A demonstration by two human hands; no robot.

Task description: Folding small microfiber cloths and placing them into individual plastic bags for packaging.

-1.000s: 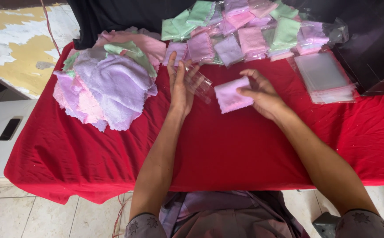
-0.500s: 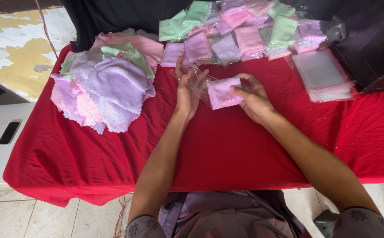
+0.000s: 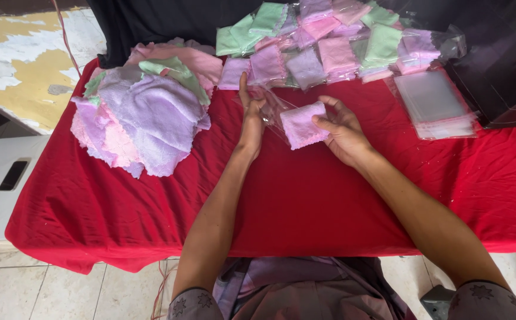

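- Right hand pinches a folded lilac cloth, fingers closed on its edge, at mid-desk.
- Left hand, fingers nearly straight, holds the clear bag around the cloth.
- Bagged cloths piled behind: many done.
- Loose fleecy pile, scalloped edges, and flat empty bags remain on the red desk.

A clear plastic bag lay between the left grip and the right grip, a folded lilac cloth partly inside its mouth. Beyond both grips lay a row of bagged cloths, pink, lilac and green. To the right of the right grip sat a flat stack of empty clear bags on the table
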